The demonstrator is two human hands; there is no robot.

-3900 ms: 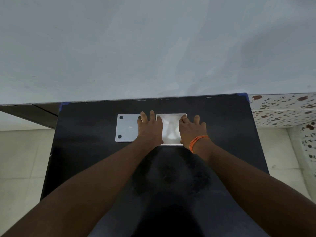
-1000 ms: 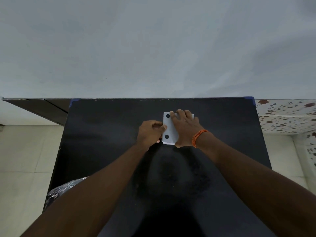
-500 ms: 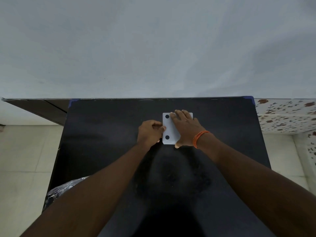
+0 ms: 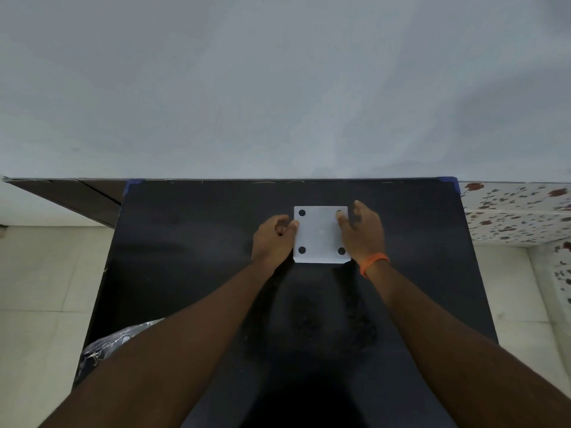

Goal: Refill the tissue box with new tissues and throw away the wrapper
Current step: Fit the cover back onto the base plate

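A white square tissue box point(image 4: 319, 234) lies on the black table point(image 4: 191, 257), its flat panel with four black dots facing up and covering it; no tissues show. My left hand point(image 4: 273, 240) is curled against the box's left edge, thumb and fingertips touching it. My right hand point(image 4: 361, 231), with an orange band at the wrist, cups the box's right side, thumb on the top near the far right dot. No wrapper is visible on the table.
A crinkled shiny plastic bag point(image 4: 105, 347) sits low beside the table's left front edge, partly behind my left forearm. A grey wall point(image 4: 278, 88) rises behind the table. Pale floor tiles lie left, patterned tiles point(image 4: 519, 211) right.
The dotted panel, earlier lying left of the open box, now sits on top of it. My right hand has slid off the panel's top to the box's right side.
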